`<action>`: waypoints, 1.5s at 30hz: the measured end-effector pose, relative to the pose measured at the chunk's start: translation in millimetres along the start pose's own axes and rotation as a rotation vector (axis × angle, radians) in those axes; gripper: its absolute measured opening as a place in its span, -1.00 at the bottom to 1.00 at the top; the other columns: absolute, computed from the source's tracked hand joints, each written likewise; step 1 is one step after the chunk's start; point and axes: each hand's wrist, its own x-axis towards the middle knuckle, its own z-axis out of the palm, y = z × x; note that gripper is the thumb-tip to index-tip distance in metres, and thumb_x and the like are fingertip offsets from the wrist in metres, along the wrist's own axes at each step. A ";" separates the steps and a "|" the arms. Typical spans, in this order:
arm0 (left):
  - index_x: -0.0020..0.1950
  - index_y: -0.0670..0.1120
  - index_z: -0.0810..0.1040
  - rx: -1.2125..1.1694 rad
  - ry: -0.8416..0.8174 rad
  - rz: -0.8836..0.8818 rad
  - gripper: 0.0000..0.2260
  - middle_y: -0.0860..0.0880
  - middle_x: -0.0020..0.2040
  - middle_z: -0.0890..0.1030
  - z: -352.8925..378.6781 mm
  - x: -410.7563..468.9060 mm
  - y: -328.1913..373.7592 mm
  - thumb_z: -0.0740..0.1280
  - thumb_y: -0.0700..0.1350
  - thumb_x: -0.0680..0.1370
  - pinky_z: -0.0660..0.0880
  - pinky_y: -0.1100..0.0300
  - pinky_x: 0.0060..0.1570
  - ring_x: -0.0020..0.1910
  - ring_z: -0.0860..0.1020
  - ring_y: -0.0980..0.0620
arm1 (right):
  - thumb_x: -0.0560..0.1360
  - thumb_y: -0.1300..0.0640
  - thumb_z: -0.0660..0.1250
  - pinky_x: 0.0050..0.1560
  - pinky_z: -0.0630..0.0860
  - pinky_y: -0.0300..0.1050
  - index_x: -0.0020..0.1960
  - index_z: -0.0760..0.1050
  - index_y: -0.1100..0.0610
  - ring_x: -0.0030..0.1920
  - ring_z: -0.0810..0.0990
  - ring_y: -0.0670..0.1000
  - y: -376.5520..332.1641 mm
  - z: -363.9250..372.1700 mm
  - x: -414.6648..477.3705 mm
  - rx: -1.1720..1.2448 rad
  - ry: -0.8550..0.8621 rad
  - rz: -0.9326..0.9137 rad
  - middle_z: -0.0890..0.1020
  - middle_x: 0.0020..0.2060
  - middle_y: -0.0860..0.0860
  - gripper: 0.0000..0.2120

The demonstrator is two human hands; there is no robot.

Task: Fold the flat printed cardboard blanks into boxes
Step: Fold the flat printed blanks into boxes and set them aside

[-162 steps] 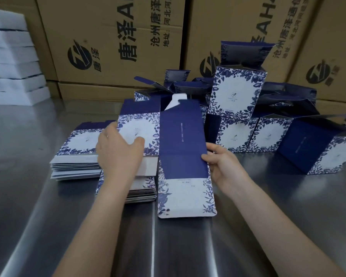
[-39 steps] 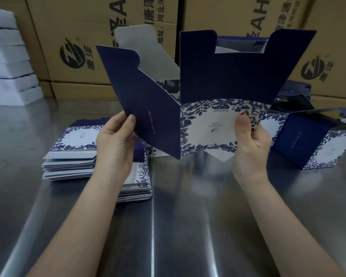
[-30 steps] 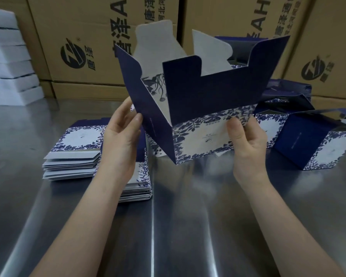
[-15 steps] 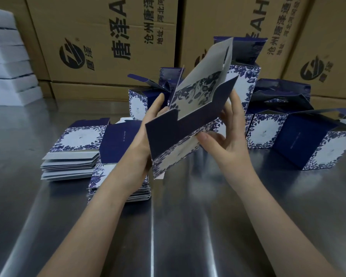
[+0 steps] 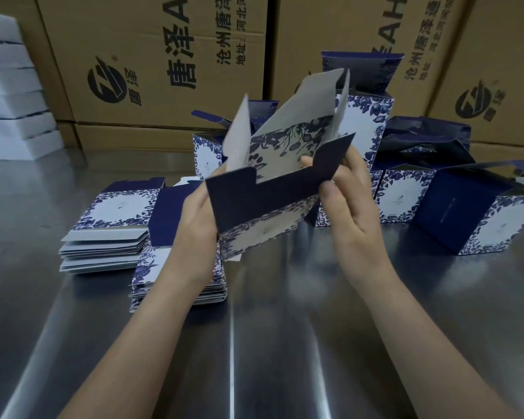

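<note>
- Half-opened navy and white floral-printed cardboard blank (image 5: pixel 273 192): held in the air above the brushed steel table (image 5: pixel 285 343), tilted, white flaps up, navy flap toward the camera; far side and inner folds hidden, flap edges blurred.
- Left hand (image 5: pixel 194 228): raised from the lower left, back toward the camera, closed on the blank's left edge; fingertips hidden behind the navy panel.
- Right hand (image 5: pixel 351 207): raised from the lower right, thumb on the near navy flap, fingers (image 5: pixel 307 161) curled behind it, pinching the right edge.
- Two stacks of flat printed cardboard blanks (image 5: pixel 109 237): lying on the table at left, nearer stack partly covered by the left wrist.
- Group of folded blue and white boxes (image 5: pixel 478 216): standing on the table behind and right of the hands, several largely hidden by the held blank; rightmost cut off at the frame edge.
- Brown corrugated shipping cartons with black print (image 5: pixel 152 65): lined up along the back, tops cut off.
- Stack of white foam sheets (image 5: pixel 9 98): at far left, cut off by the frame edge, blurred.
</note>
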 end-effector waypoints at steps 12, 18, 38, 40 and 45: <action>0.37 -0.21 0.44 0.007 0.316 0.019 -0.49 -0.03 0.22 0.60 18.8 -5.3 4.2 0.04 0.07 0.59 0.46 0.00 0.28 0.25 0.53 0.00 | 0.51 0.04 0.34 0.00 0.61 0.06 0.11 0.64 0.14 0.10 0.61 0.02 -9.2 14.5 -7.9 0.066 0.331 0.065 0.67 0.01 0.11 -0.74; 0.34 0.06 0.46 -0.097 0.365 0.013 -0.61 0.04 0.25 0.58 22.9 -7.0 0.9 0.04 0.06 0.59 0.44 0.01 0.32 0.28 0.52 0.06 | 0.47 0.05 0.41 0.05 0.57 -0.15 0.20 0.49 -0.14 0.03 0.63 -0.15 -11.4 20.2 -10.9 0.028 0.424 0.047 0.64 0.11 -0.06 -0.67; 0.58 0.06 0.19 0.167 0.217 0.121 -0.40 0.21 0.35 0.49 18.6 -7.9 -1.4 0.17 -0.22 0.53 0.54 0.14 0.15 0.15 0.51 0.22 | 0.41 0.52 0.25 0.19 0.51 -0.04 0.18 0.56 0.23 0.34 0.43 0.06 -7.0 14.9 -10.2 -0.315 0.307 -0.177 0.43 0.32 0.23 -0.60; 0.57 0.07 0.21 0.174 0.186 0.125 -0.38 0.16 0.47 0.39 18.8 -8.9 -1.0 0.16 -0.29 0.53 0.43 0.05 0.36 0.40 0.40 0.19 | 0.40 0.53 0.26 0.38 0.33 -0.12 0.20 0.53 0.24 0.39 0.35 0.11 -8.9 11.1 -7.0 -0.338 0.261 -0.216 0.37 0.35 0.29 -0.58; 0.48 0.18 0.29 0.216 0.112 0.156 -0.36 0.30 0.46 0.36 20.9 -12.3 -2.7 0.15 -0.37 0.51 0.29 -0.10 0.46 0.49 0.28 0.20 | 0.47 0.44 0.27 0.47 0.20 -0.08 0.25 0.48 0.17 0.47 0.26 0.13 -13.2 1.9 0.3 -0.312 0.184 -0.205 0.30 0.40 0.27 -0.60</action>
